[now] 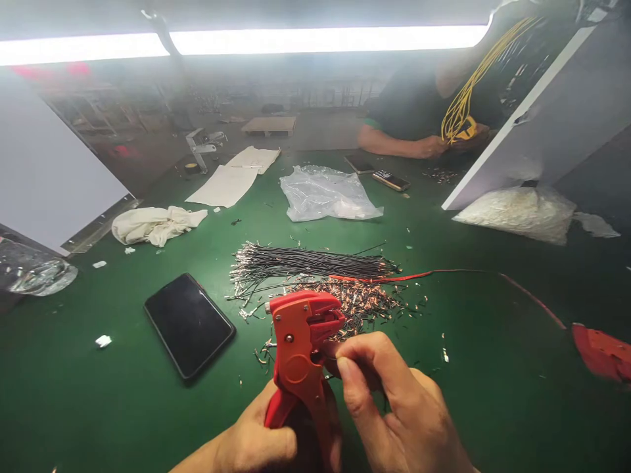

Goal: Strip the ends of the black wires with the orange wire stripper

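My left hand (261,437) is wrapped around the handles of a red and orange wire stripper (297,345), its head pointing up and to the right. Close beside the tool's neck, my right hand (394,401) pinches a thin dark wire (335,359) between thumb and forefinger. Most of that wire is hidden by the fingers and the tool. Behind the stripper lies a bundle of black wires (315,261) with bare metal ends at the left. A heap of short wire scraps with copper ends (367,302) spreads in front of it.
A black phone (190,325) lies at left, near a white cloth (155,225). Farther back are paper sheets (236,177) and a clear plastic bag (328,192). A red strip (419,274) runs right towards a red tool (601,351). Opposite, a co-worker's hands (438,146) hold yellow wires (466,98).
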The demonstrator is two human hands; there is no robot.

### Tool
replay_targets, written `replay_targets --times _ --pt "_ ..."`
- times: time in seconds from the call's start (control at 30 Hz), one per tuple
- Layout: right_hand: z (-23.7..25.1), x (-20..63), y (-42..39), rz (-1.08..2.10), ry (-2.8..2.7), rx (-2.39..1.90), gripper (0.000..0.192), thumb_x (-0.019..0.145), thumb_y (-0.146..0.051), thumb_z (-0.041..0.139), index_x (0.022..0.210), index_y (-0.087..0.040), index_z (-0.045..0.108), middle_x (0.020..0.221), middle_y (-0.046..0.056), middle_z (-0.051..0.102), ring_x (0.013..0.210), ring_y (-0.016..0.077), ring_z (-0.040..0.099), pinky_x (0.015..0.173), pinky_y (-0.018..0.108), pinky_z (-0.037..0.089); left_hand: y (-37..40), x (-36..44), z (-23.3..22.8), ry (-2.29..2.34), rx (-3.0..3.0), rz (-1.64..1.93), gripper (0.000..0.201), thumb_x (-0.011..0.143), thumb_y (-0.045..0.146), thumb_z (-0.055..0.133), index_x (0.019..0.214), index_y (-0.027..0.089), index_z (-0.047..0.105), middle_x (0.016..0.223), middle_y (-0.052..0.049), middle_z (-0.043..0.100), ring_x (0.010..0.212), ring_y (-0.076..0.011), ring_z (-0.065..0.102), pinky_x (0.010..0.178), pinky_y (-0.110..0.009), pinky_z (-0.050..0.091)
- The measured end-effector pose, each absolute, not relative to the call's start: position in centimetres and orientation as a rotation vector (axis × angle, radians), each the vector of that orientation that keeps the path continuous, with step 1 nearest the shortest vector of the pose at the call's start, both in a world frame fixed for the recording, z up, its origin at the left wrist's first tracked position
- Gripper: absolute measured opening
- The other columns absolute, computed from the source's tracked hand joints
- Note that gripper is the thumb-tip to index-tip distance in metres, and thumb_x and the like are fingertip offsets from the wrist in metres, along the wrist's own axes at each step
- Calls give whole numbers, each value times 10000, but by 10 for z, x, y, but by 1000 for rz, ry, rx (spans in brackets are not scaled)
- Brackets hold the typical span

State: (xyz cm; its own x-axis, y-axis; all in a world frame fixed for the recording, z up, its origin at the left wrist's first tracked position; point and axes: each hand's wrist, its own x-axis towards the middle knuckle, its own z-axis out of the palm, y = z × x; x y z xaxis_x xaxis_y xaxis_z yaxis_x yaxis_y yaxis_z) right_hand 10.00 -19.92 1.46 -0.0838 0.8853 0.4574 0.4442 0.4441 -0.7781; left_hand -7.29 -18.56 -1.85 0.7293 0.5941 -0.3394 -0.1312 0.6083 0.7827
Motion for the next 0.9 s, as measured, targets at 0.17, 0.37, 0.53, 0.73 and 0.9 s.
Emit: replay_targets --times 0.17,0.37,0.53,0.73,0.9 --pt "15 99 -198 560 -1706 -1135 161 932 -97 454 954 -224 551 663 -59 586 467 76 561 429 178 413 -186 -70 -20 655 819 479 237 719 340 726 767 113 681 705 -51 636 615 -138 566 622 -265 485" --pt "12 100 -196 505 -1746 -1099 149 919 -79 500 961 -197 580 724 -40 648 530 72 625 493 154 458 -190 -66 -18 710 759 546 264 653 320 810 781 134 674 724 -25 626 681 -142 570 705 -266 502" --pt "13 101 -197 313 -1839 -1158 130 929 -96 495 970 -201 558 702 -46 686 484 82 647 491 165 472 -193 -71 -21 750 728 547 299 721 337 778 926 141 685 753 -24 642 692 -138 581 682 -242 497" --pt "11 98 -199 85 -1867 -1178 96 937 -130 485 964 -218 514 616 -61 676 422 100 643 444 180 471 -190 -72 -20 650 778 472 245 733 327 735 817 105 675 731 -42 620 629 -135 560 622 -254 477" --pt "9 97 -199 77 -1890 -1164 105 938 -117 470 952 -205 524 626 -41 674 400 101 621 436 201 464 -190 -68 -19 658 783 524 322 693 382 771 840 120 655 751 -26 594 647 -124 543 636 -242 458"
